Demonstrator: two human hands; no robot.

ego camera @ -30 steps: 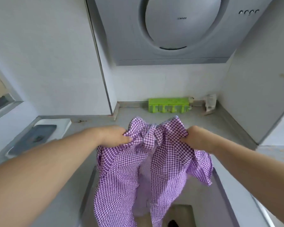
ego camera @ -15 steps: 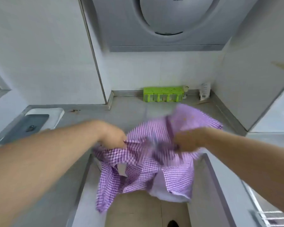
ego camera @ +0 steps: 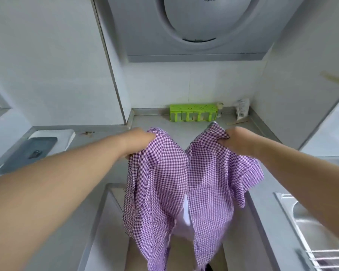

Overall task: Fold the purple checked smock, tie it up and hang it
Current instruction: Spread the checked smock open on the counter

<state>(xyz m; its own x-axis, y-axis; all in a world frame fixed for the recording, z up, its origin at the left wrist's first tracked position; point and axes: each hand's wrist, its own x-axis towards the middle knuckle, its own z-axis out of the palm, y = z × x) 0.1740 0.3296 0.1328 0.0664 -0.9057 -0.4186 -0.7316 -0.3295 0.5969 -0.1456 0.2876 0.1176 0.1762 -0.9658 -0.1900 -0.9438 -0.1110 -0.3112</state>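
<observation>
Smock: the purple checked smock [ego camera: 176,184] hangs in the air in front of the person, over the gap in the grey worktop [ego camera: 149,119], held up by its two top corners. It falls in two checked panels with a narrow slit between them, where a pale lining shows.
Left hand: the left hand [ego camera: 140,140] grips the smock's upper left corner, its fingers curled into the cloth and bunching it.
Right hand: the right hand [ego camera: 236,140] grips the smock's upper right corner, fingers clamped on a fold of the fabric; a loose flap of cloth droops below that wrist.
Behind the smock: a green rack [ego camera: 193,112] stands on the worktop against the back wall, and a small white packet [ego camera: 242,109] leans in the corner just right of the rack.
Above the smock: a grey range hood [ego camera: 194,26] with a round front panel is fixed to the wall.
Left of the smock: a white tray [ego camera: 68,134] lies on the worktop with a dark flat slab [ego camera: 27,153] on it.
Right of the smock: the edge of a steel sink [ego camera: 313,227] shows at the lower corner.
</observation>
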